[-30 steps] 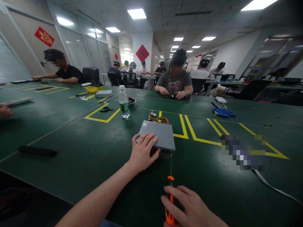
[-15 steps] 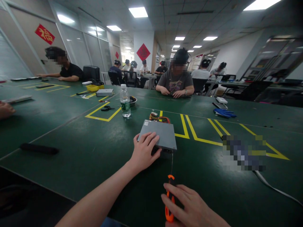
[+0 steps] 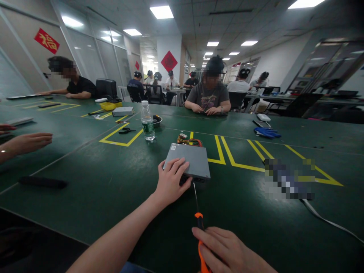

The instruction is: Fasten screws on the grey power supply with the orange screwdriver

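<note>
A grey metal computer power supply (image 3: 192, 161) lies flat on the green table, its bundle of coloured cables (image 3: 189, 141) at the far side. My left hand (image 3: 173, 180) holds it at the near left corner, fingers over the top and thumb along the front face. In my right hand (image 3: 224, 248) is an orange and black screwdriver (image 3: 199, 220), gripped by the handle. The screwdriver's shaft points away from me, and its tip meets the front face close to my left thumb. Whether the tip sits in a screw, I cannot tell.
A water bottle (image 3: 148, 123) stands beyond the power supply to the left, with a bowl (image 3: 157, 121) behind it. Blue gloves (image 3: 267, 132) and a blurred-out object (image 3: 288, 180) lie right. A black bar (image 3: 42, 182) and another person's hand (image 3: 31, 144) are at left.
The screwdriver tip has shifted left along the front face, from near the right corner to beside my left thumb. At far left, another person's hand has reached further in.
</note>
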The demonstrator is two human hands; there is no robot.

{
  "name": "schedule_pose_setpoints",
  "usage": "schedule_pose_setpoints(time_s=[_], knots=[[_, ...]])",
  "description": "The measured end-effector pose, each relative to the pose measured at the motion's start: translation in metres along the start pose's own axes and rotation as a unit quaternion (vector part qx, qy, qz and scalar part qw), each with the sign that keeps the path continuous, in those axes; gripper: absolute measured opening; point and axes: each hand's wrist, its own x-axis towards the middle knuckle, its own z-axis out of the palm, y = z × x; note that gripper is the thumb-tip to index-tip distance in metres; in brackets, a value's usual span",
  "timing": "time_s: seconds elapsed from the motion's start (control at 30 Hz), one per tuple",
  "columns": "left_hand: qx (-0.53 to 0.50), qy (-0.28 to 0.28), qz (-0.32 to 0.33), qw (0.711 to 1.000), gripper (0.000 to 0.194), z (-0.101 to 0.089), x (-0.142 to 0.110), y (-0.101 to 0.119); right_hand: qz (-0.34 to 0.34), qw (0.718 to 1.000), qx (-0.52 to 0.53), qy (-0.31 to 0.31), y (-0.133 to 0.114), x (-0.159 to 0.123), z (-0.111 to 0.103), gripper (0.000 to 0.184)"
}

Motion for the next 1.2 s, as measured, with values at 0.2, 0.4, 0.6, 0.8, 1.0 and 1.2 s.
schedule_pose_setpoints(time_s=[0.2, 0.4, 0.6, 0.8, 1.0, 1.2], knots=[[-0.003, -0.008, -0.005, 1.0, 0.038, 0.002, 0.0, -0.001, 0.017, 1.0, 0.016, 0.006, 0.001, 0.008, 0.002, 0.024], [-0.006, -0.001, -0.002, 1.0, 0.038, 0.002, 0.0, 0.0, 0.026, 1.0, 0.009, 0.001, 0.002, 0.006, 0.003, 0.026], [-0.001, 0.0, -0.003, 1.0, 0.037, 0.001, 0.0, 0.0, 0.04, 0.999, 0.012, -0.008, 0.002, 0.005, 0.005, 0.027], [-0.006, -0.01, -0.003, 1.0, 0.039, 0.002, -0.001, -0.001, 0.065, 0.998, 0.01, -0.024, 0.0, 0.013, 0.0, 0.028], [-0.004, -0.023, -0.002, 1.0, 0.035, 0.0, -0.002, -0.001, 0.063, 0.995, 0.019, -0.069, 0.0, 0.019, -0.005, 0.036], [0.02, -0.006, 0.014, 1.0, 0.034, 0.0, -0.002, 0.0, 0.032, 0.998, -0.018, 0.042, -0.004, 0.022, 0.004, 0.021]])
